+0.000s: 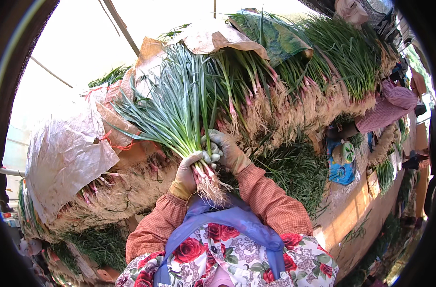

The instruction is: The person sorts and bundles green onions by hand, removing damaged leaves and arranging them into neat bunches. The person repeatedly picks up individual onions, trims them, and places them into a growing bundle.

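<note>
My left hand (187,173), in a pale glove, grips a bunch of green garlic (183,118) around its lower stems. The long leaves fan up and away from me. Pinkish stem ends and pale stringy roots (212,192) hang below the fist, over my blue apron (225,219). Close beside it, my gloved right hand (225,149) has curled fingers at the bunch's right edge, around a green stalk. Its fingertips almost meet the left hand's, and part of the grip is hidden.
A long heap of green garlic (275,97) lies ahead, roots towards me, partly under woven plastic sheets (70,154). Loose leaves (293,172) cover the ground at right. Beyond are a blue plastic packet (341,172) and another person's pink sleeve (379,107).
</note>
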Available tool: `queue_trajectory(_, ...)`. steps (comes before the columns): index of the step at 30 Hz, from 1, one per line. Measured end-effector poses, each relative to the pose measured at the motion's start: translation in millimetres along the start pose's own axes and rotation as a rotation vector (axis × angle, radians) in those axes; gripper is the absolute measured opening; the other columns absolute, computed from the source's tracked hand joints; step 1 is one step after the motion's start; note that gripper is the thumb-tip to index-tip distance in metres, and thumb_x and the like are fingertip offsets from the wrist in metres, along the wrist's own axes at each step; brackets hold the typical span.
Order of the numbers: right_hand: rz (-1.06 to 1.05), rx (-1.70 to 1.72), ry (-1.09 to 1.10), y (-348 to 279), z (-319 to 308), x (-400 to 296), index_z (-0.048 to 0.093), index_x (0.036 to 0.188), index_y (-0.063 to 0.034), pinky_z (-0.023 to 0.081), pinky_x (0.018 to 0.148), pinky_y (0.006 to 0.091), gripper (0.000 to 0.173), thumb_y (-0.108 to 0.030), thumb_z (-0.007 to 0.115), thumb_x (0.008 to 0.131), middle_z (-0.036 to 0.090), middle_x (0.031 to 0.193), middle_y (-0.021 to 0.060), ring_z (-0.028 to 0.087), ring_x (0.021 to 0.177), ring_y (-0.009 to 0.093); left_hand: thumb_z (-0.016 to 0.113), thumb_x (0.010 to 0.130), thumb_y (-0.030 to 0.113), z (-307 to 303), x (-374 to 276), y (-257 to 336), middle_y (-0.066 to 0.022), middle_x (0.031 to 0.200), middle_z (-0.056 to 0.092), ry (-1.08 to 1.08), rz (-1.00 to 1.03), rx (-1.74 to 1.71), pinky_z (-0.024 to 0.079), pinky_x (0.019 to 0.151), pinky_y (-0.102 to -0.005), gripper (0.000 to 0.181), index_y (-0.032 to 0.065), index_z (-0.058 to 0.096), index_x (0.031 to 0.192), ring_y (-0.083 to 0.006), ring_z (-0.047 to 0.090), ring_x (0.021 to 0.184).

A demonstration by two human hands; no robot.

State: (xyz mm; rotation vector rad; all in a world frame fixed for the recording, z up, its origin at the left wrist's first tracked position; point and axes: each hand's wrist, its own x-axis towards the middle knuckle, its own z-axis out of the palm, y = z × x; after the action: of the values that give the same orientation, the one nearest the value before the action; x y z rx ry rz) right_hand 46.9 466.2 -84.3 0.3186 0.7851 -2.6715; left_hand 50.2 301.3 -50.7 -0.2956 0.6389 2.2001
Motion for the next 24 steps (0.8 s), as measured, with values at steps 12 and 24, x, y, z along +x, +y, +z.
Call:
queue_trajectory(12, -0.369, -0.665, 0.368, -69, 31, -62, 0.060, 0.107, -0.0009, 0.044, 0.046, 0.0181, 0.045, -0.045, 0.054, 0.099, 0.054, 0.059, -0.0037, 0.049, 0.048, 0.005, 0.060, 0.091, 0.010, -26, 23, -15, -0.0206, 0.095, 0.068, -0.074, 0.016, -0.110, 0.061, 0.075, -0.0374, 0.016, -0.0037, 0.061, 0.099, -0.0288, 0.069, 0.086)
queue_trajectory(24, -0.394, -0.463, 0.091, -34, 43, -48, 0.060, 0.094, -0.0034, 0.050, 0.046, 0.0229, 0.010, -0.010, 0.067, 0.090, 0.063, 0.067, 0.0034, 0.059, 0.052, 0.011, 0.058, 0.089, 0.011, -17, 32, -8, -0.0112, 0.083, 0.065, -0.029, 0.095, 0.054, 0.055, 0.061, -0.0326, 0.013, -0.0015, 0.060, 0.092, -0.0198, 0.064, 0.072)
